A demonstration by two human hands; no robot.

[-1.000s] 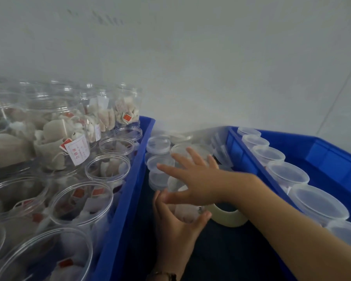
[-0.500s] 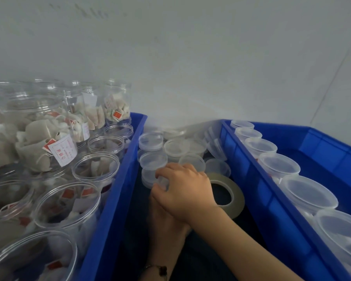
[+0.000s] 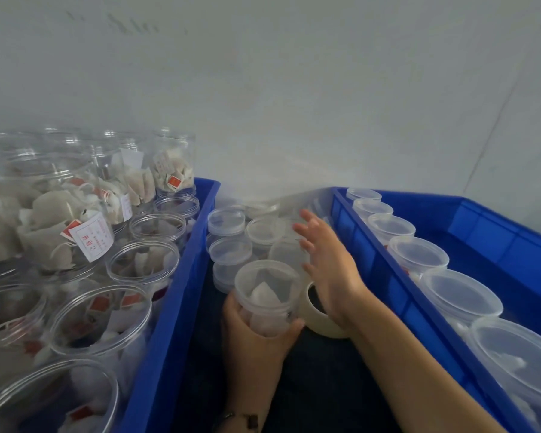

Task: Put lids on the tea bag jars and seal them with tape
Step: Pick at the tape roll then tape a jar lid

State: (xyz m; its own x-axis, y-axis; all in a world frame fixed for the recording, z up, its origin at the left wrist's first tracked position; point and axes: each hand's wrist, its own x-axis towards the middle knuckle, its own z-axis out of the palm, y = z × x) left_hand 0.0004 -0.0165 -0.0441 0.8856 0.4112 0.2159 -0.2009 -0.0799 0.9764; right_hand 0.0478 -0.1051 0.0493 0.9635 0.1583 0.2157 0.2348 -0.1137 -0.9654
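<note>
My left hand (image 3: 256, 342) grips a clear open jar (image 3: 264, 295) with tea bags inside, held upright between the two blue bins. My right hand (image 3: 325, 264) reaches forward over it with fingers spread, touching a loose clear lid (image 3: 286, 251) among the stacked lids (image 3: 228, 225). A roll of beige tape (image 3: 319, 317) lies flat just under my right wrist, partly hidden by it.
The left blue bin (image 3: 181, 276) holds several open jars of tea bags (image 3: 144, 260). The right blue bin (image 3: 397, 285) holds a row of lidded jars (image 3: 459, 295). A white wall stands close behind.
My right hand lifted off the jar and opened, reaching forward to the lids. The jar in my left hand is now uncovered and in plain view.
</note>
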